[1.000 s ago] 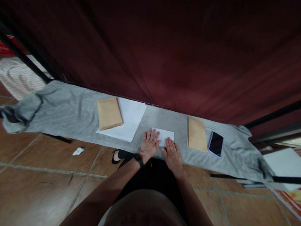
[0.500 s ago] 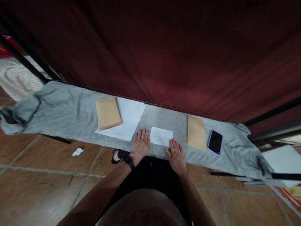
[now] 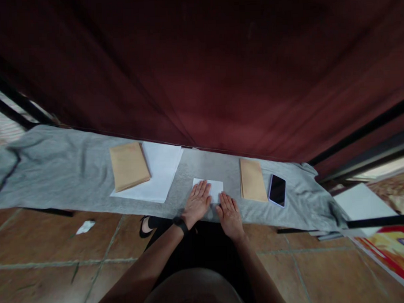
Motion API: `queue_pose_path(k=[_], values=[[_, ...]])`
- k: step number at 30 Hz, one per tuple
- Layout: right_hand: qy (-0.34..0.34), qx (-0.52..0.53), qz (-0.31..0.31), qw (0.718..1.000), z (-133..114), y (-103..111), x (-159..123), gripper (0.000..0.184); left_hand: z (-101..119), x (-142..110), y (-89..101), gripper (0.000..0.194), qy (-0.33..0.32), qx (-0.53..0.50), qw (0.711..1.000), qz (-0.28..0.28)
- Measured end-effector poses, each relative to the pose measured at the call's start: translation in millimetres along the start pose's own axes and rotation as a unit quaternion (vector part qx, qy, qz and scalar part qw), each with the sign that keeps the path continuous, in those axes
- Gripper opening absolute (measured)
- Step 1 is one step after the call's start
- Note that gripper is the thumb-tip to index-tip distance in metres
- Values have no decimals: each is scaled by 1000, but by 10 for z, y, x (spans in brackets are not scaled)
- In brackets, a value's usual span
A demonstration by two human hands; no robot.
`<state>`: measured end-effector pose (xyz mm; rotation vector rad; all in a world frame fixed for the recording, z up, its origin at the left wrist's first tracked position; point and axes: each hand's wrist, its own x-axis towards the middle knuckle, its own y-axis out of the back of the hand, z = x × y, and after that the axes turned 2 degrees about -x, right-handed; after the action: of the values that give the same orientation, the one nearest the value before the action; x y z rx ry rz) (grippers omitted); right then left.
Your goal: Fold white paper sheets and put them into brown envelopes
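A small white rectangle of folded-looking paper [image 3: 216,186] lies flat on the grey cloth [image 3: 202,164] in front of me. My left hand [image 3: 197,202] rests palm down over its left part, fingers stretched out and covering some of it. At its lower right corner lies my right hand [image 3: 230,214], flat, with the fingertips touching or just beside the edge. Neither hand grips anything. To the left, a stack of brown envelopes [image 3: 129,165] sits on larger white sheets [image 3: 162,166]. More brown envelopes [image 3: 254,180] lie to the right.
A phone [image 3: 277,191] with a pale purple edge lies right of the envelopes. A dark red hanging cloth [image 3: 199,81] rises behind the narrow cloth-covered surface. Dark bars [image 3: 360,130] run at both ends. A white scrap [image 3: 85,226] lies on the tiled floor.
Both hands moved apart, off the small paper to its sides, then came back in; the left hand now covers its left part again. The camera view has shifted somewhat.
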<state>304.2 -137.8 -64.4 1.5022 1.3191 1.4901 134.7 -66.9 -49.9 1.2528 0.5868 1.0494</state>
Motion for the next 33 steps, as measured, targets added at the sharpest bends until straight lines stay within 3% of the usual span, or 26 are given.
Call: queue_pose_path(k=[4,7,11,16,25,33], values=[[-46,48,18,998,-209,-11,287,53,-61,-2,-74,56,-9,13,1000,-12],[-7,102,-22,994,-383,-47,559,53,-83,-1,-110,59,-26,25,999,-26],[-2,112,-59,992,-461,-138,743,52,-92,-2,-141,62,-17,36,999,-19],[0,69,-58,996,-371,-231,704,51,-121,-19,-91,60,15,35,999,-6],[-22,9,-15,1000,-212,-287,616,54,-362,-99,133,58,75,23,997,9],[-39,-37,40,998,52,-273,423,58,-342,-130,177,59,98,33,995,6]])
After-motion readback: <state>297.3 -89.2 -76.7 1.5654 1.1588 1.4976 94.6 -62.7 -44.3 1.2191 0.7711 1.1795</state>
